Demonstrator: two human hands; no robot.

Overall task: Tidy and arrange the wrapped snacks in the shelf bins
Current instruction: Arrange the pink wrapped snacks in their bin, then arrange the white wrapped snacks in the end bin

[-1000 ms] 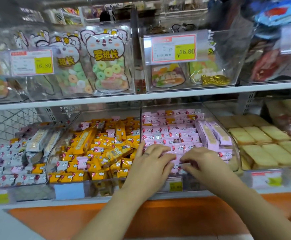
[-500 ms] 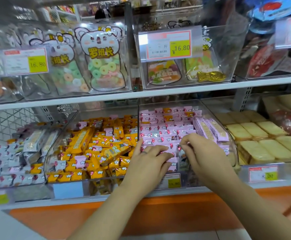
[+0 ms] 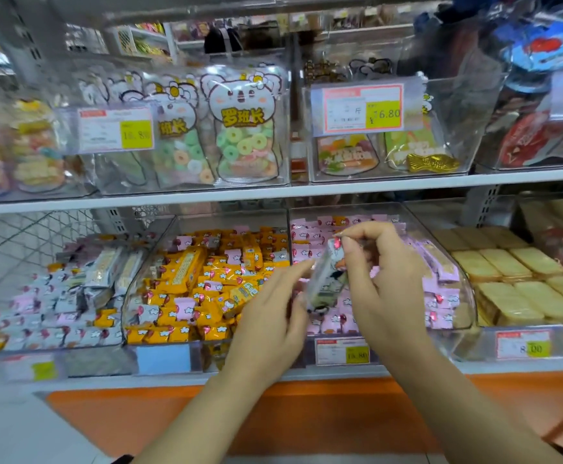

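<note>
Two hands work above the pink snack bin [image 3: 467, 296]: the right hand [image 3: 384, 279] pinches a grey wrapped snack [image 3: 328, 276] by its top, the left hand [image 3: 273, 316] open beside it; such a light fingertip pinch could drop it among the pink packets

Right hand [image 3: 385, 283] now raised, grey wrapped snack [image 3: 327, 276] lifted out

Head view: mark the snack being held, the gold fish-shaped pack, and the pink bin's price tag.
held snack [image 3: 328, 276], head view, middle of the wrapper
gold fish-shaped pack [image 3: 432, 162], head view, middle of its body
pink bin's price tag [image 3: 342, 351], head view, centre of the label
</note>
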